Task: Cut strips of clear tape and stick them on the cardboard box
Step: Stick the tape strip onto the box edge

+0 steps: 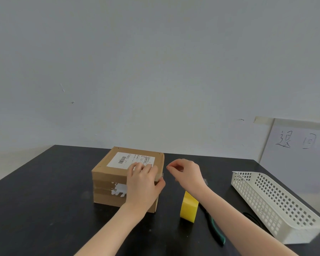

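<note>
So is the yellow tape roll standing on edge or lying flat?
On edge: the yellow tape roll stands upright on the table.

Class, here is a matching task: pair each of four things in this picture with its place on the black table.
Things
1. brown cardboard box
2. yellow roll of tape
3. white perforated plastic basket
4. green-handled tool

Places
A. at the right end of the black table
B. lying between the roll and the basket
C. under the left hand
D. standing on edge just right of the box

Pairs: 1-C, 2-D, 3-A, 4-B
</note>
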